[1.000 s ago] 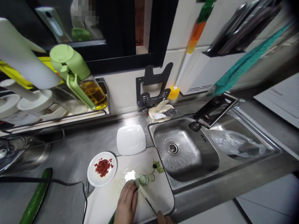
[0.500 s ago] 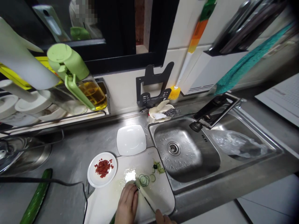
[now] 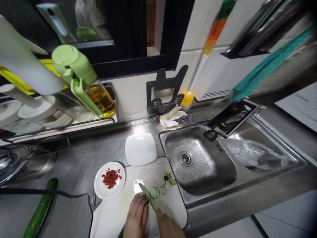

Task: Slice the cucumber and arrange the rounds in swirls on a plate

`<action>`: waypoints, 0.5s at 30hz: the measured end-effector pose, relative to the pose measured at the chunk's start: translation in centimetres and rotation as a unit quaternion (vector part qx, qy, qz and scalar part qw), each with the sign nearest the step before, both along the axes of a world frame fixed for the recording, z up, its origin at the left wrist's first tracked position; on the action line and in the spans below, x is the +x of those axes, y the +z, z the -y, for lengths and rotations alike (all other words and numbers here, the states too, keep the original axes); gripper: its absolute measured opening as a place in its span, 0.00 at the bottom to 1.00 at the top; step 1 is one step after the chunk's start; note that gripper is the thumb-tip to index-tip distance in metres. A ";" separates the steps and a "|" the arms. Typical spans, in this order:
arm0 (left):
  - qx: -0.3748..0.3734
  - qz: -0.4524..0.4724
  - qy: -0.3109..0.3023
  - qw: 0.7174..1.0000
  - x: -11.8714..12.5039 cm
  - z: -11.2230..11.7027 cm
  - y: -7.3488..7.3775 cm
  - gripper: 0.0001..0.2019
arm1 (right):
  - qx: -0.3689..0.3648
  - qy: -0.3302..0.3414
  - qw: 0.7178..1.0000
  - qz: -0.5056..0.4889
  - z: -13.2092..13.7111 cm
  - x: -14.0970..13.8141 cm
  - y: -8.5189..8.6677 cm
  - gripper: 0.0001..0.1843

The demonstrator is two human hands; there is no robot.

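Note:
On the white cutting board [image 3: 109,213], my left hand [image 3: 136,215] is closed around a cucumber [image 3: 121,234], mostly hidden under the palm, with its dark green end showing below the wrist. My right hand [image 3: 168,225] grips a kitchen knife [image 3: 146,194], whose blade slants up-left, right beside my left fingertips. Thin cucumber slices [image 3: 154,192] lie just right of the blade. Green peelings [image 3: 169,178] sit near the board's right edge.
A plate of small red berries [image 3: 111,178] overlaps the board's left side. Behind the board is a white square plate [image 3: 140,149]. The sink [image 3: 201,162] lies to the right, a whole cucumber [image 3: 42,208] at far left. An oil bottle [image 3: 101,99] stands on the rack.
My right hand and the knife have moved up and forward, so the blade tip now reaches past my left fingers. The whole view has shifted slightly.

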State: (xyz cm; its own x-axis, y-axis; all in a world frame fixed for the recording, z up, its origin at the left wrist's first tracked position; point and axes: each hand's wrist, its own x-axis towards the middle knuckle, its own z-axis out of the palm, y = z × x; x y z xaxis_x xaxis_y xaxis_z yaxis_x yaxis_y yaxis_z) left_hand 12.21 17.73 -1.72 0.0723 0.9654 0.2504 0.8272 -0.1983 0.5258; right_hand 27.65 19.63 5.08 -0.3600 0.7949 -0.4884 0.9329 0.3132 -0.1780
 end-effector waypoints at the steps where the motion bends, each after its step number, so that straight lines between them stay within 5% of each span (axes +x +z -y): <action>1: -0.008 0.002 0.005 1.000 0.1 0.0 0.0 0.11 | 0.013 0.001 1.000 -0.010 0.1 -0.1 -0.3 0.26; 7: -0.025 0.006 0.010 1.000 0.3 -0.1 0.2 0.12 | 0.019 0.002 0.999 -0.035 0.5 0.0 -1.9 0.28; 15: -0.057 -0.075 0.021 0.995 -0.4 1.6 0.9 0.21 | -0.119 -0.035 0.992 -0.030 -1.3 0.9 -1.5 0.33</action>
